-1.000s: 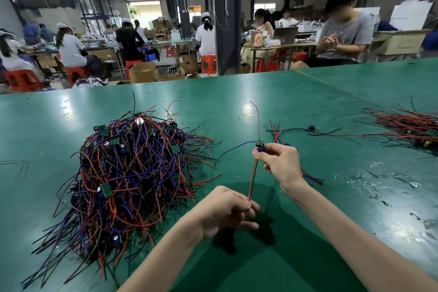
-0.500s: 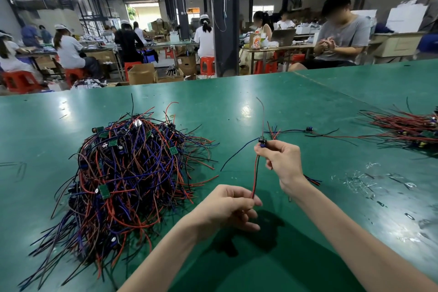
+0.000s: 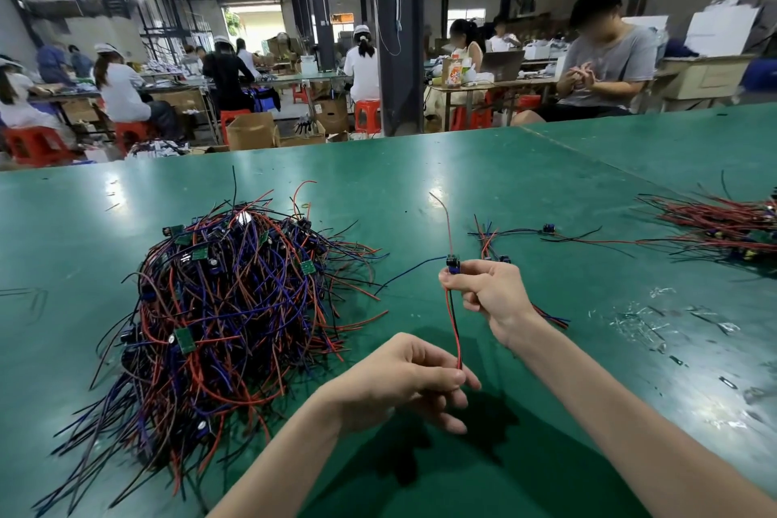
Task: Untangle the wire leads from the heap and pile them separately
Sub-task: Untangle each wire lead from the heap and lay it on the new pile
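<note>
Head view. Grips one wire lead (image 3: 453, 324) at its blue connector (image 3: 453, 264) with the right hand (image 3: 490, 294), fingers curled round it, raised over the middle of the surface (image 3: 546, 181). Pinches the lower end of the same red-and-black pair with the left hand (image 3: 403, 379), nearer the front edge, the pair drawn straight between the two. Same hold as half a second ago, both hands barely shifted. Only change: loose red strand (image 3: 446, 223) above the connector now leaning further left. Blue strand (image 3: 410, 271) trailing leftward from the connector, ending near the outer strands of the heap (image 3: 227, 307). Heap unmoved on the left part of the surface. Just behind the right hand, a few separated leads (image 3: 496, 242) lying flat. Well apart, at the right edge, a larger sorted pile (image 3: 723, 223). Towards the right front, scraps of clear film (image 3: 643, 320).
</note>
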A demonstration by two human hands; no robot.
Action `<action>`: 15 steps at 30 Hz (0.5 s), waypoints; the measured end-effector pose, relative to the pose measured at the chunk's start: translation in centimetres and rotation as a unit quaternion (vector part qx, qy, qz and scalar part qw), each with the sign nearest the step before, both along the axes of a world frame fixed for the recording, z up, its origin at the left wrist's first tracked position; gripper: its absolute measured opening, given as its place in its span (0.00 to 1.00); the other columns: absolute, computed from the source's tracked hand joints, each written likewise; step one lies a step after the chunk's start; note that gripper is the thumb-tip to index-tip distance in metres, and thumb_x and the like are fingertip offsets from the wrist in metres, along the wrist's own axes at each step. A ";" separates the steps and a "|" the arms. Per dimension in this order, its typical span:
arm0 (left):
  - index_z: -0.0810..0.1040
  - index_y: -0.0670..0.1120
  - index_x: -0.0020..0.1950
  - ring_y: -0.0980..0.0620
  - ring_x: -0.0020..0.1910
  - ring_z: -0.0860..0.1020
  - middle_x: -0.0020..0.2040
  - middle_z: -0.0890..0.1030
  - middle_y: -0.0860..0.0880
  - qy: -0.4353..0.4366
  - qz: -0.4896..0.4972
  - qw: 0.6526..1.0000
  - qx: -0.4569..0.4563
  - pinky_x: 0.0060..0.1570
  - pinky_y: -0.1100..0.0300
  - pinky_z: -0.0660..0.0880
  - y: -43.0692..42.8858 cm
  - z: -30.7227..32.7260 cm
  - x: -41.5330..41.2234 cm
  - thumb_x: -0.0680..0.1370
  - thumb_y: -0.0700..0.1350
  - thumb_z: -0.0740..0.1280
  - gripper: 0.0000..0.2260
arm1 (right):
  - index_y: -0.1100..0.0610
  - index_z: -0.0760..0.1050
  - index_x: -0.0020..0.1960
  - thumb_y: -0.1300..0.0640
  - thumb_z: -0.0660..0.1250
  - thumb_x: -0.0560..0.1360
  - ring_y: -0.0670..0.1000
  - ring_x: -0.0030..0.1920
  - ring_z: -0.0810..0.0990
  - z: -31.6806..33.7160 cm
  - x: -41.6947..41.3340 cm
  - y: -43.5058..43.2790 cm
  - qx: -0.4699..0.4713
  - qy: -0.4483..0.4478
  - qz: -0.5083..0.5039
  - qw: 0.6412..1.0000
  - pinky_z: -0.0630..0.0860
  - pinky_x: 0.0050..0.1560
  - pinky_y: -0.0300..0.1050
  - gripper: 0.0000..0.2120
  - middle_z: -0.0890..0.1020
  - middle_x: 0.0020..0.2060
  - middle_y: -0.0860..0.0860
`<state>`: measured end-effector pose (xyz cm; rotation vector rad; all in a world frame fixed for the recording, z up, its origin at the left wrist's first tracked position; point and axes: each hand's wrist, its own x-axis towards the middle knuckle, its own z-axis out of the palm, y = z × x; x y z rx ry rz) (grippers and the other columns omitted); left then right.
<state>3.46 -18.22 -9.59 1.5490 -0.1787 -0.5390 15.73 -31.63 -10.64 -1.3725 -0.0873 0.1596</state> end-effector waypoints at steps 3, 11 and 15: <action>0.80 0.38 0.47 0.59 0.28 0.74 0.32 0.79 0.50 0.073 -0.009 0.996 -0.058 0.37 0.62 0.80 -0.2 -0.1 0.0 0.78 0.37 0.63 0.06 | 0.59 0.81 0.35 0.69 0.74 0.67 0.44 0.22 0.63 -0.1 -0.4 0.2 -0.032 -0.071 -0.015 0.997 0.60 0.22 0.34 0.07 0.78 0.28 0.52; 0.81 0.40 0.49 0.57 0.30 0.73 0.33 0.77 0.50 -0.078 0.032 0.995 -0.053 0.44 0.56 0.81 -0.6 -0.1 0.0 0.79 0.37 0.63 0.07 | 0.66 0.77 0.38 0.73 0.70 0.68 0.42 0.19 0.60 0.9 0.2 -0.4 0.053 0.051 -0.028 0.997 0.56 0.17 0.33 0.05 0.80 0.30 0.55; 0.80 0.41 0.50 0.57 0.31 0.77 0.33 0.78 0.51 -0.080 -0.003 0.997 -0.019 0.44 0.57 0.81 -0.3 -0.3 0.0 0.80 0.37 0.63 0.07 | 0.65 0.73 0.38 0.71 0.63 0.73 0.42 0.16 0.58 1.1 0.4 -0.7 0.109 0.191 0.052 0.974 0.54 0.15 0.30 0.07 0.76 0.28 0.54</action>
